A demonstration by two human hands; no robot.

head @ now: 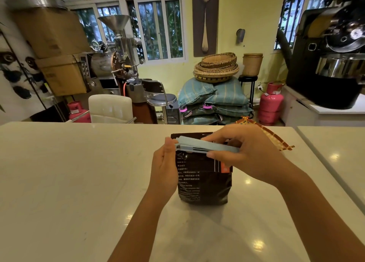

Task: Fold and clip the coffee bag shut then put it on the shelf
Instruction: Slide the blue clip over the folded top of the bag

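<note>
We see the clip (207, 147) lying crosswise along the coffee bag (203, 180) top; left hand (165, 167) pinches its hinge end, right hand (243, 153) grips the free end.

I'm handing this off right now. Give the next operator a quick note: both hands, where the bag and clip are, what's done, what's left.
Left hand: steadying the left edge of the dark brown foil coffee bag, thumb at the clip's end.
Right hand: pinching the long pale blue plastic clip across the bag's folded top.
Bag stands upright on the white glossy table.
Done: top folded, clip in position.
Cannot tell whether the clip is fully latched.
Left: confirm the snap, then carry the bag to the shelf, which is not identifiable in this view.
</note>
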